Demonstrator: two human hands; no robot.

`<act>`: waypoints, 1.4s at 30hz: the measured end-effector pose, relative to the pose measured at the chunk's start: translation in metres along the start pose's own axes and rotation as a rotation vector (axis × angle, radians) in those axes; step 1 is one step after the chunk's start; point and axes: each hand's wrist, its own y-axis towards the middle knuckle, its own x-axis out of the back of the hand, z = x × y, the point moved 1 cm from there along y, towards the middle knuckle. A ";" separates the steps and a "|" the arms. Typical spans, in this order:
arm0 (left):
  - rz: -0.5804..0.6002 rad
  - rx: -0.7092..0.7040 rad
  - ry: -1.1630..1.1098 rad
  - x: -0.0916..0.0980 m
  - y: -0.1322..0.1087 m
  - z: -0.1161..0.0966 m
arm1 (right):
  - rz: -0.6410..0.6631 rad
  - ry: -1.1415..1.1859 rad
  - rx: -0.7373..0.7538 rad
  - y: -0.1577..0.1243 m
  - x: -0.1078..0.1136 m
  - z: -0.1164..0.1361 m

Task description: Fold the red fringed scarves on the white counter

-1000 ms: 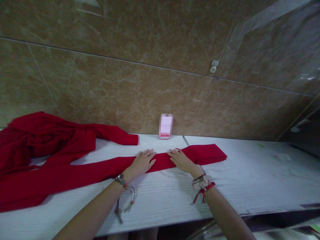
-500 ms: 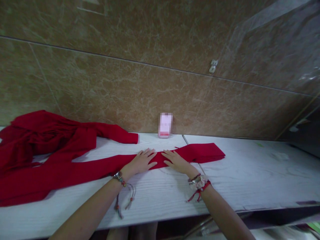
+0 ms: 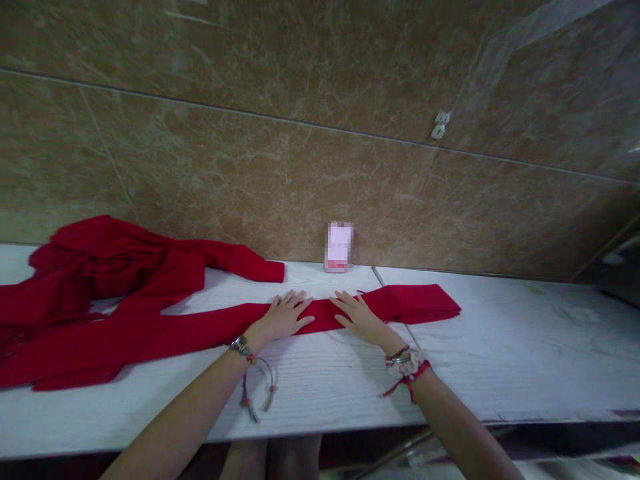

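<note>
A long strip of red cloth (image 3: 195, 330) runs across the white wood-grain table (image 3: 330, 380), with a layered, folded end toward the right. My left hand (image 3: 281, 317) lies palm down on the strip's middle, fingers spread. Just to its right, my right hand (image 3: 361, 320) rests flat on the same strip, its fingers also apart. At the left the strip joins a bunched heap of red fabric (image 3: 120, 260), from which a flat piece reaches out toward the wall. Cloth beneath both palms is hidden.
A phone (image 3: 339, 248), its screen blurred, leans upright against the brown marbled wall (image 3: 240, 167) behind my hands. A small white hook (image 3: 441, 125) is fixed to the wall. A seam (image 3: 377, 276) crosses the tabletop. Dark open space shows below the front edge.
The view has shifted slightly, so everything appears a little further right. Both hands stay pressed on the red strip at nearly the same spots.
</note>
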 end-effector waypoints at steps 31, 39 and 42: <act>-0.215 0.069 0.355 0.006 -0.154 0.150 | 0.038 0.037 0.117 0.005 -0.013 -0.001; -0.374 0.436 0.219 0.002 -0.215 0.213 | 0.083 0.049 0.152 0.014 -0.006 0.012; -0.315 0.379 0.165 -0.003 -0.237 0.231 | 0.100 0.100 0.257 0.026 -0.002 0.041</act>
